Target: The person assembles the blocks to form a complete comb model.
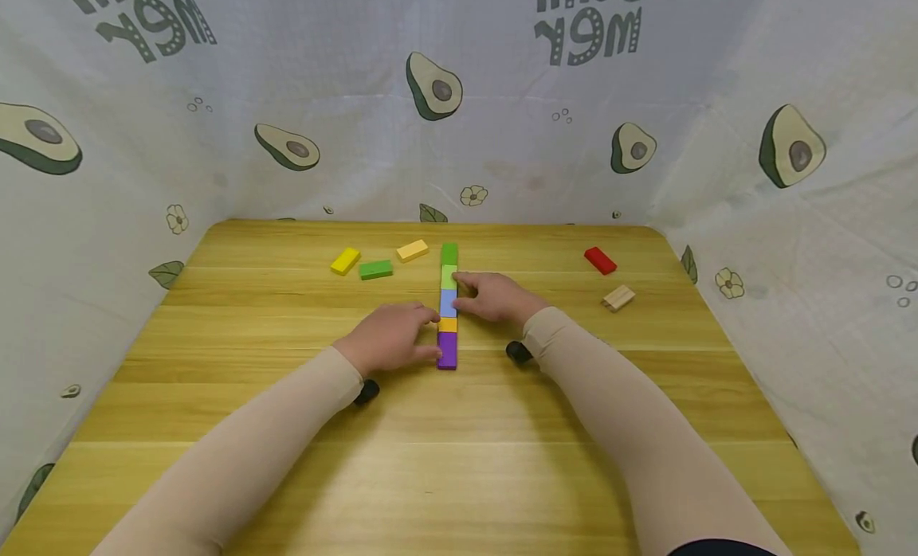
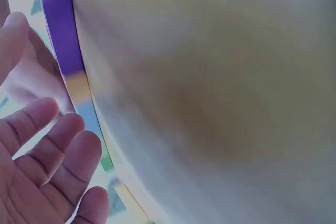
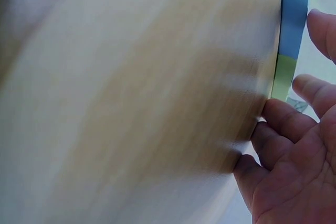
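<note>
A straight row of flat blocks runs away from me mid-table: a purple block [image 1: 447, 352] nearest, then an orange block [image 1: 448, 325], a blue block [image 1: 448, 303], a light green block [image 1: 449, 277] and a green block [image 1: 449, 253]. On the row's left side is my left hand [image 1: 390, 335], thumb by the purple block and fingertips by the orange one. Its fingers [image 2: 73, 166] are spread and slightly bent. My right hand [image 1: 495, 296] is across from it, index fingertip at the light green block, thumb at the blue. Its other fingertips [image 3: 247, 166] rest on the table.
Left of the row's far end lie a yellow block [image 1: 346, 261], another green block [image 1: 376, 270] and a pale orange block [image 1: 412, 251]. To the right are a red block [image 1: 600, 260] and a plain wooden block [image 1: 618, 298]. A patterned curtain [image 1: 358, 86] surrounds the wooden table [image 1: 430, 460].
</note>
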The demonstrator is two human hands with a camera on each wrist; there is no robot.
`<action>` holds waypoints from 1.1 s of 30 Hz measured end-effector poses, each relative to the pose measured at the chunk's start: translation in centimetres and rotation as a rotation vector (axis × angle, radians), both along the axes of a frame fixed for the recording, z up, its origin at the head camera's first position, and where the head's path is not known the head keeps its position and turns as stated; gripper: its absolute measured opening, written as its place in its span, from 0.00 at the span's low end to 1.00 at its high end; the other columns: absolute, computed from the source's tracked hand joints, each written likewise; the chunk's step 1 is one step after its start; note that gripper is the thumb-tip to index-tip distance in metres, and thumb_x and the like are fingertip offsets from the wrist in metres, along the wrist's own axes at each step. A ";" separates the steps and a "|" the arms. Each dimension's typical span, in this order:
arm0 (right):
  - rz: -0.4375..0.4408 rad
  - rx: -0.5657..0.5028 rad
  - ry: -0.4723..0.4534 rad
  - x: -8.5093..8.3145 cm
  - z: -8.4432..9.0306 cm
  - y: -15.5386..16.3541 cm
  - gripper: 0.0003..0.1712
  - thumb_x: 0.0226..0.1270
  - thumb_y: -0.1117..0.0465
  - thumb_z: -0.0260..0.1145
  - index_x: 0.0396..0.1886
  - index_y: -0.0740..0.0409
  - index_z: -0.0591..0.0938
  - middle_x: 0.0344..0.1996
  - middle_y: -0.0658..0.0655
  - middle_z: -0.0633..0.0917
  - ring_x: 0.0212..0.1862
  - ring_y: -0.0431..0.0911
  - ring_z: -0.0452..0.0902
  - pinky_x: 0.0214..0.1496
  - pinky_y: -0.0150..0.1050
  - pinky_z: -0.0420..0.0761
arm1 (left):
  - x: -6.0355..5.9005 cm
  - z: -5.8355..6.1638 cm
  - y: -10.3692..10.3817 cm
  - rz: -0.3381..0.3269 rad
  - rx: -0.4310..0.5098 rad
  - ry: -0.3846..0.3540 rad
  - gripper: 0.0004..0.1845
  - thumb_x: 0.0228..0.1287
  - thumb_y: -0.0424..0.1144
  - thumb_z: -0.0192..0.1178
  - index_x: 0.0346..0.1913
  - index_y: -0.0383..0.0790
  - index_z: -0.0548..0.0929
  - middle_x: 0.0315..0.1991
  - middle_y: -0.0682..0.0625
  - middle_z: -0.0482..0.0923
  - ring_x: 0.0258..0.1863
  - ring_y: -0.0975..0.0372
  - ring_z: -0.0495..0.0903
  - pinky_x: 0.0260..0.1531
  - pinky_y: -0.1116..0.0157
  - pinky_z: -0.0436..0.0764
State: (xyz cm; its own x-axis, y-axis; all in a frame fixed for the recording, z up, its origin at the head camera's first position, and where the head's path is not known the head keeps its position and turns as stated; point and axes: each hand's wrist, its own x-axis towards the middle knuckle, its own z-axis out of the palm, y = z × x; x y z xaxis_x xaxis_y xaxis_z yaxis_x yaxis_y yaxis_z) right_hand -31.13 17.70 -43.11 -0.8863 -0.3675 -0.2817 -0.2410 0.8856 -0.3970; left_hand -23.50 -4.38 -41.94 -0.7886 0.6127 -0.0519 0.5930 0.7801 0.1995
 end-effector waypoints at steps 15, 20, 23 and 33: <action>0.008 0.012 -0.014 -0.2 0.0 0.0 0.40 0.61 0.35 0.57 0.71 0.34 0.56 0.69 0.48 0.62 0.71 0.48 0.55 0.71 0.47 0.56 | -5.9 0.0 -6.4 0.306 0.161 -0.032 0.32 0.60 0.55 0.59 0.65 0.46 0.66 0.65 0.48 0.64 0.66 0.51 0.62 0.64 0.48 0.61; 0.015 0.020 -0.013 -0.1 0.1 -0.1 0.40 0.61 0.35 0.56 0.71 0.35 0.56 0.69 0.48 0.62 0.71 0.48 0.54 0.71 0.46 0.56 | -7.5 0.0 -8.0 0.413 0.208 -0.119 0.33 0.61 0.51 0.59 0.67 0.45 0.63 0.66 0.45 0.63 0.65 0.48 0.63 0.62 0.48 0.64; 0.013 0.026 -0.005 0.0 0.3 -0.1 0.40 0.61 0.35 0.56 0.71 0.35 0.56 0.69 0.47 0.63 0.71 0.48 0.55 0.71 0.46 0.57 | -8.4 -0.3 -8.7 0.448 0.206 -0.161 0.34 0.62 0.50 0.59 0.68 0.45 0.62 0.67 0.44 0.61 0.65 0.46 0.61 0.62 0.47 0.63; 0.035 0.036 -0.001 0.3 0.8 -0.5 0.41 0.62 0.35 0.55 0.72 0.38 0.55 0.70 0.48 0.61 0.71 0.48 0.54 0.71 0.46 0.56 | -9.5 -0.8 -8.4 0.448 0.120 -0.121 0.29 0.63 0.48 0.58 0.65 0.46 0.68 0.63 0.46 0.69 0.60 0.45 0.63 0.58 0.47 0.64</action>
State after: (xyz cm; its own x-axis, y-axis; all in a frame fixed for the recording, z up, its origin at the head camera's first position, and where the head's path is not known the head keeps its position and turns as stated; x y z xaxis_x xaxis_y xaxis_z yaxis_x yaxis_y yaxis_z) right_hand -30.86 17.16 -42.32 -0.8730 -0.3874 -0.2964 -0.2713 0.8905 -0.3652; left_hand -32.99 -12.82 -42.70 -0.9691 0.2209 -0.1094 0.1703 0.9208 0.3510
